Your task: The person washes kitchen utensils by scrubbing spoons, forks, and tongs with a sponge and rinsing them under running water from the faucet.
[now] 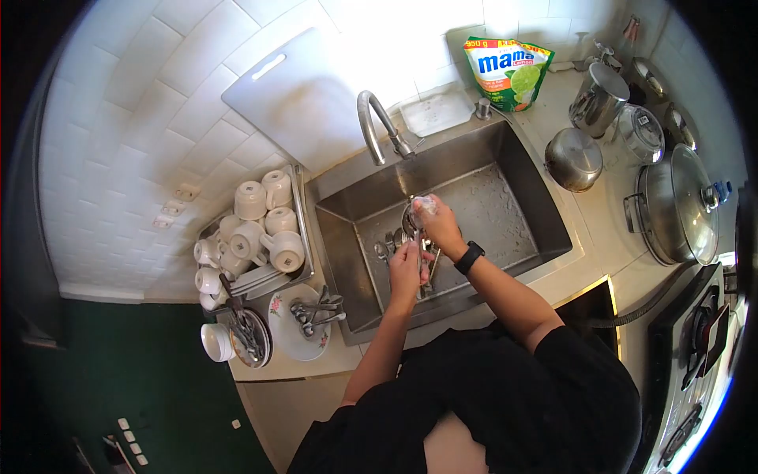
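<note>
Both my hands are over the steel sink (537, 229), just below the tap (371, 118). My left hand (406, 272) is closed around the handle of a metal utensil with a rounded head (409, 220), which looks like a ladle. My right hand (442, 229) is closed at the head of that utensil, with a whitish, foamy clump (426, 204) at its fingers, perhaps a sponge. Several spoons (382, 250) lie on the sink floor beside my left hand. My fingers partly hide the utensil and the cutlery beneath.
Left of the sink, a rack holds several white cups (251, 201) and plates. A flowered plate (304, 344) with spoons stands near the counter edge. To the right are a saucepan (574, 159), a large lidded pot (685, 205) and a stove (683, 379). A detergent pouch (505, 75) stands behind.
</note>
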`<state>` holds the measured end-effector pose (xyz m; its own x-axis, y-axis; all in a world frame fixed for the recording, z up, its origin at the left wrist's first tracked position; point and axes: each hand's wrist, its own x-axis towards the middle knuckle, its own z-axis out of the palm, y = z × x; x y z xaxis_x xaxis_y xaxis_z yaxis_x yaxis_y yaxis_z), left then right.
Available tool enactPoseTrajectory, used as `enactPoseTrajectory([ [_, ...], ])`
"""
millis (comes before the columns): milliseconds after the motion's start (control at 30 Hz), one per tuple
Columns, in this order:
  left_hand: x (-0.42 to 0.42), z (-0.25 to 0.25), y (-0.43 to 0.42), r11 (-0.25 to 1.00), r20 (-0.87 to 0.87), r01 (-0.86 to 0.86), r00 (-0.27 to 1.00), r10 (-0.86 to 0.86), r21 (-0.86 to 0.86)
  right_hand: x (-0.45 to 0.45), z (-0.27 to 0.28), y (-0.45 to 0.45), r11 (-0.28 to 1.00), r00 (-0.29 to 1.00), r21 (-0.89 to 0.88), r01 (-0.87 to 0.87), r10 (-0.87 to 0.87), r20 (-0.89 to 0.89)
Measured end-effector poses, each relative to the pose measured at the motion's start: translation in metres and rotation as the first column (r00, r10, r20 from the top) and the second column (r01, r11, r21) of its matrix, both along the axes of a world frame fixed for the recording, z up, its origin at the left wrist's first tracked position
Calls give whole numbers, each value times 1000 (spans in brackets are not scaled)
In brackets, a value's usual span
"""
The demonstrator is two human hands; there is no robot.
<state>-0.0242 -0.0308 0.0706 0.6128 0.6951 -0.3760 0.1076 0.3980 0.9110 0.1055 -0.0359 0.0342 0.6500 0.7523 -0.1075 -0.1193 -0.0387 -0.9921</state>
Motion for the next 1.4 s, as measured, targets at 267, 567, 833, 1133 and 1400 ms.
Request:
enactPoseTrajectory([
  [267,-4,14,5,979,-93,-144,983,158,143,-10,20,-10,982,992,187,-21,44,-118],
  [567,-12,0,10,967,8,-242,970,242,76,-17,11,-6,980,983,195,-35,69,-172],
  [833,-10,1,9,977,8,-194,981,194,94,-12,17,-5,999,978,48,8,-18,207],
  [1133,-7,7,11,992,-57,-14,998,21,126,-8,8,-10,986,1000,166,-21,19,12],
  [1400,-22,11,21,996,-13,-43,999,44,83,21,38,-28,977,976,87,-196,203,-83],
])
